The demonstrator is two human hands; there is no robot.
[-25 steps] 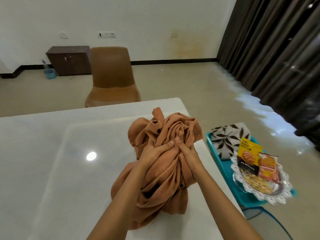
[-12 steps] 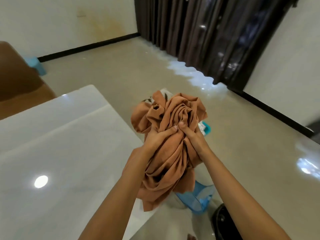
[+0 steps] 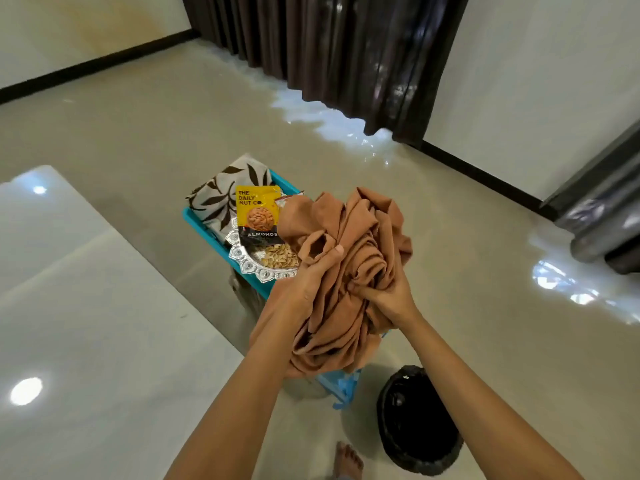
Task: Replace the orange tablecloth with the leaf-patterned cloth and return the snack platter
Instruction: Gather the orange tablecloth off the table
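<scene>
**Orange tablecloth** point(image 3: 349, 271): bunched into a crumpled bundle. It is held in the air, clear of the desk, past the desk's right edge and over the near part of the teal stand. Loose folds hang down around the wrists.

**Left hand** point(image 3: 308, 275): curled round the left side of the bundle, with the thumb lying over a fold on top.

**Right hand** point(image 3: 388, 296): fingers dug into the folds on the bundle's right side, gripping them. Both hands are closed on the cloth.

**Leaf-patterned cloth** point(image 3: 221, 192): folded, pale with dark leaves. It lies on the far end of the teal stand point(image 3: 194, 218), which is just beside the desk.

**Snack platter** point(image 3: 242, 261): silver with a scalloped rim. It sits on the same stand and overlaps the near edge of the folded cloth. Its right part is hidden behind the bundle.
- Yellow almond packet point(image 3: 258, 213), propped up and lettered "ALMONDS".
- A heap of pale seeds point(image 3: 280, 254).

**Desk** point(image 3: 86, 306): white and glossy, at the left, with light spots reflected in its top.

**Surroundings:**
- Black bin point(image 3: 419, 420) on the floor, below the right forearm.
- A bare foot point(image 3: 348, 457) at the bottom edge.
- Dark curtains point(image 3: 346, 46) along the far wall.
- Shiny beige floor point(image 3: 138, 126).
</scene>
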